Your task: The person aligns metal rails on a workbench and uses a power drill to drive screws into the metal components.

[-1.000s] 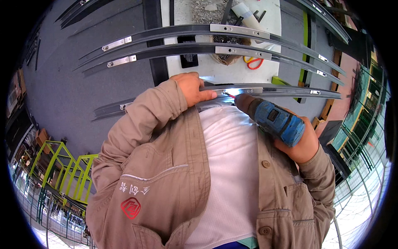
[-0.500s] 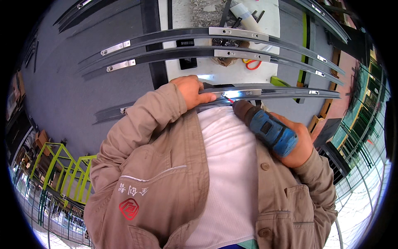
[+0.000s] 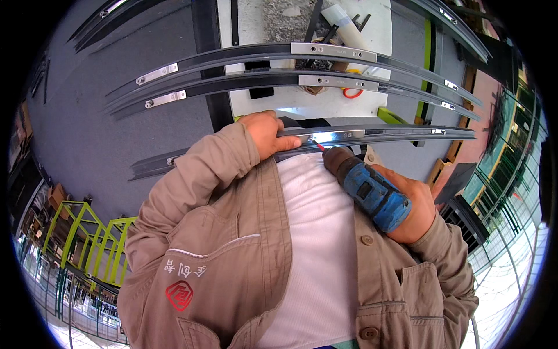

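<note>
Across my front lies a dark metal rail [image 3: 401, 133] with a shiny metal plate [image 3: 334, 136] on its middle. My left hand [image 3: 264, 134] grips this rail at the plate's left end, its thumb on the plate and its other fingers mostly hidden behind. A blue cordless drill [image 3: 372, 192] is in my right hand [image 3: 415, 209], fingers wrapped round its grip. Its red-collared bit [image 3: 319, 146] points up and left at a screw spot near the plate's left part; the drill's light shines there. Whether the tip sits in the screw is too small to tell.
Two similar rails with plates, a farther one [image 3: 244, 60] and a nearer one [image 3: 250, 81], lie beyond mine. On the white board behind are a white roll [image 3: 343, 26], a black phone-like object [image 3: 261, 92] and red-handled scissors [image 3: 353, 93]. Green frames [image 3: 87, 238] stand at left.
The drill and my right hand have shifted slightly left and down. The far rails sit a little lower and further left in view. My left hand keeps its hold.
</note>
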Demonstrator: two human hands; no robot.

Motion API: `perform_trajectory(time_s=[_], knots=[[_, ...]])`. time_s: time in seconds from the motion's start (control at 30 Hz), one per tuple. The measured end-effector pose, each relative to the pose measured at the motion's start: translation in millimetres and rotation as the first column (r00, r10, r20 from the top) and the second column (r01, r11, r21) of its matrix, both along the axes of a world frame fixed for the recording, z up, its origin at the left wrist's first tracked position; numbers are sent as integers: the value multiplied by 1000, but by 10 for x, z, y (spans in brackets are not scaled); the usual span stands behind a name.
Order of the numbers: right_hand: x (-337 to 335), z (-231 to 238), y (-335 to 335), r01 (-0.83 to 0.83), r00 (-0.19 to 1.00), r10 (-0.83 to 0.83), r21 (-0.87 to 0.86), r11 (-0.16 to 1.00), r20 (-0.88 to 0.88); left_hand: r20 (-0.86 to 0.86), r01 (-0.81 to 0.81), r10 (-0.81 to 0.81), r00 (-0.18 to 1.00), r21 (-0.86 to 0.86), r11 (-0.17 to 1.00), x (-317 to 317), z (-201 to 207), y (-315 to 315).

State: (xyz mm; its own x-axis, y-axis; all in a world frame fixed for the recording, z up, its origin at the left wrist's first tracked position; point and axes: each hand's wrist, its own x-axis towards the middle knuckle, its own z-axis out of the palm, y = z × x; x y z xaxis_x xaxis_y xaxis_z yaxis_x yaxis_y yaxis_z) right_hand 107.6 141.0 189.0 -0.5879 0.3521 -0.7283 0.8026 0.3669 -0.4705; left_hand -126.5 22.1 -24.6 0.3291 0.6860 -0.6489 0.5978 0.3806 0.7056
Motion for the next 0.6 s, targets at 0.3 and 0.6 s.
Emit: perform_trajectory(time_s=[0.3, 0.6], knots=[[80, -97, -17, 20, 998, -19, 13, 1000, -67, 26, -14, 14, 1000, -8, 1000, -11, -3, -2], [54, -88, -4, -5, 998, 5, -6, 1000, -60, 34, 3, -2, 999, -16, 1000, -19, -10, 8]])
